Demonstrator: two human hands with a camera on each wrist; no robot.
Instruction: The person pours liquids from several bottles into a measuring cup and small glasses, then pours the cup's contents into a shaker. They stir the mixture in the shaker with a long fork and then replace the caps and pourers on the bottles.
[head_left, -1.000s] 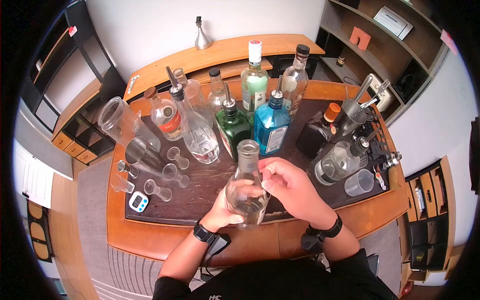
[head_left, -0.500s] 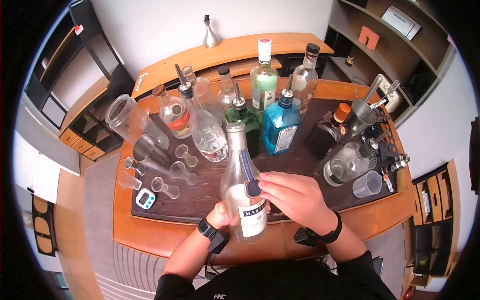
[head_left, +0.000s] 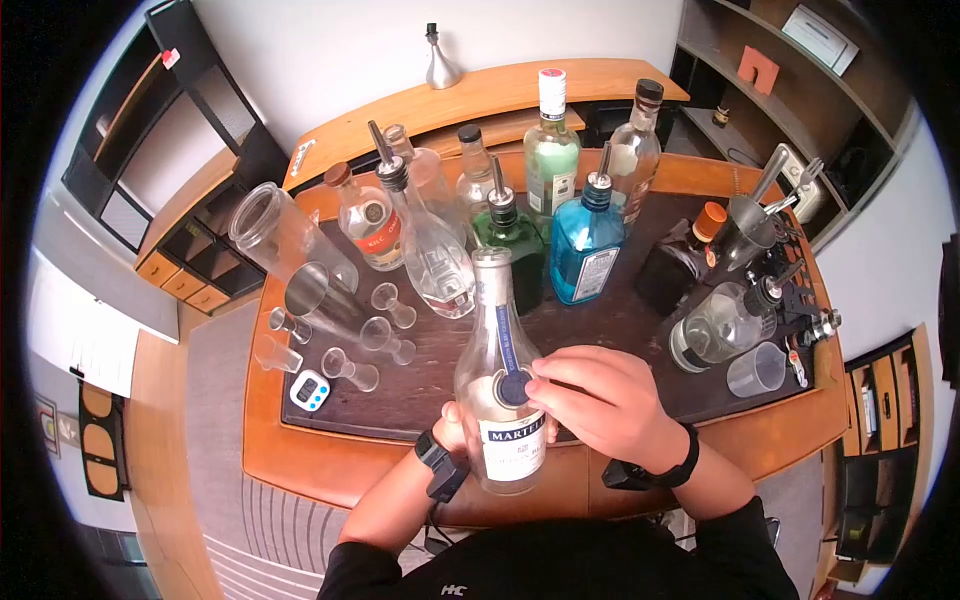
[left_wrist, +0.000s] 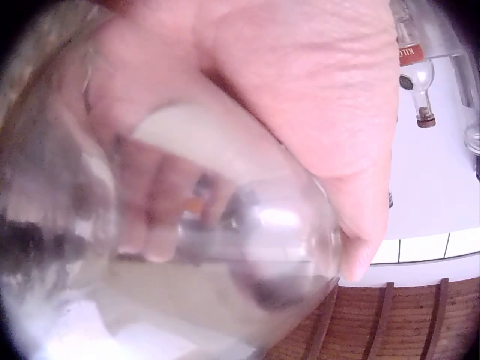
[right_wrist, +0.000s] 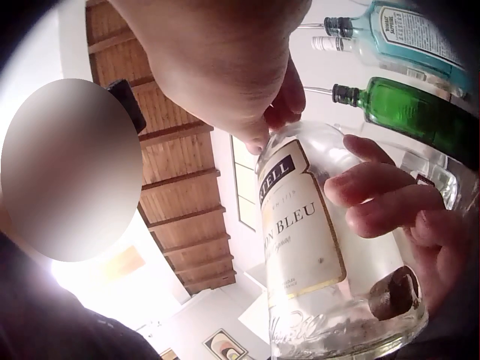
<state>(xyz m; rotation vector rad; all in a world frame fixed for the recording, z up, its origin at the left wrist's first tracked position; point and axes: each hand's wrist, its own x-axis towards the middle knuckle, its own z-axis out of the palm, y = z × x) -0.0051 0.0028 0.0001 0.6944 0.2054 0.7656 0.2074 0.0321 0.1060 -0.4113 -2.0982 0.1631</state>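
Observation:
My left hand (head_left: 450, 428) grips a clear glass Martell bottle (head_left: 482, 437) around its lower body, its fingers wrapped behind the glass. The bottle appears open at the mouth, and its white label faces me. A blue ribbon (head_left: 507, 340) runs down the neck to a round dark blue seal (head_left: 514, 388). Fingertips of my right hand (head_left: 608, 408) touch the right edge of that seal, fingers nearly straight. In the right wrist view, the right thumb lies at the bottle's shoulder, and the left fingers (right_wrist: 397, 199) curl round the far side.
Behind stand a green bottle (head_left: 522, 250), a blue bottle (head_left: 585, 250) and other spirit bottles. Several small jiggers and a white timer (head_left: 310, 390) are on the left of the leather-edged desk (head_left: 290, 450). On the right are a plastic cup (head_left: 756, 370) and a mixing tin (head_left: 748, 230).
The bottle has been turned so its label and ribbon face me. My right hand has moved from beside the neck down to the seal. The head view has shifted slightly.

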